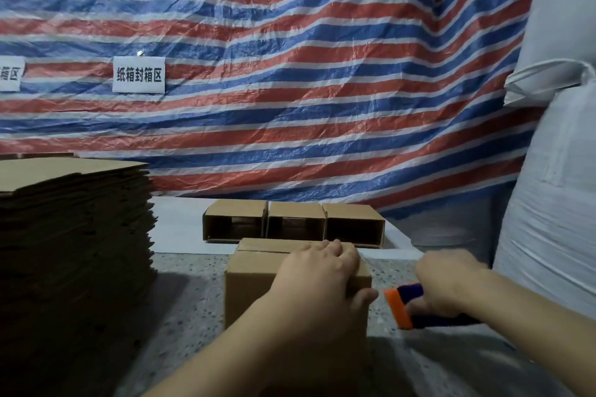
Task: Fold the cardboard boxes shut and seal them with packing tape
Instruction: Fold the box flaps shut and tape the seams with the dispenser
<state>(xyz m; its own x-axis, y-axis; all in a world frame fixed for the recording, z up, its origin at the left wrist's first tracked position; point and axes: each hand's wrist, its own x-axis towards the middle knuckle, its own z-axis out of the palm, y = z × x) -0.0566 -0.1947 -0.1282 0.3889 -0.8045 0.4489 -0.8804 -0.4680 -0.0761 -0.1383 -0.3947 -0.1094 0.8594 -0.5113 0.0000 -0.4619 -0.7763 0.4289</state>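
— Where are my hands just now?

— Your left hand [317, 280] lies over the near right corner of the cardboard box [258, 287], fingers curled over its top edge and the thumb pressed to the side that faces your other hand; it grips the box. Your right hand [451, 282] sits just beside it, off the box's right side, fingers wrapped round the blue handle of the tape dispenser [409, 308], whose orange end points back at your left thumb and nearly touches it

— And the box itself?

— It stands upright on the speckled table [193, 293] under your left hand, top flaps folded down, a seam showing along the far part of the top. A clear strip seems to run from the top right corner beyond your left fingers toward your right hand, but it is too faint to be sure

— What lies past my hands?

— Beyond your left fingers, three open boxes [295, 221] lie in a row on their sides, touching one another, mouths facing you, on a white sheet [180, 222]. Well off to the left of your left hand stands a tall stack of flat cardboard [74, 219]. Farthest back hangs a striped red, white and blue tarp [290, 74] with a white sign [139, 74] on it, and beyond your right hand rise big white sacks [554, 203]
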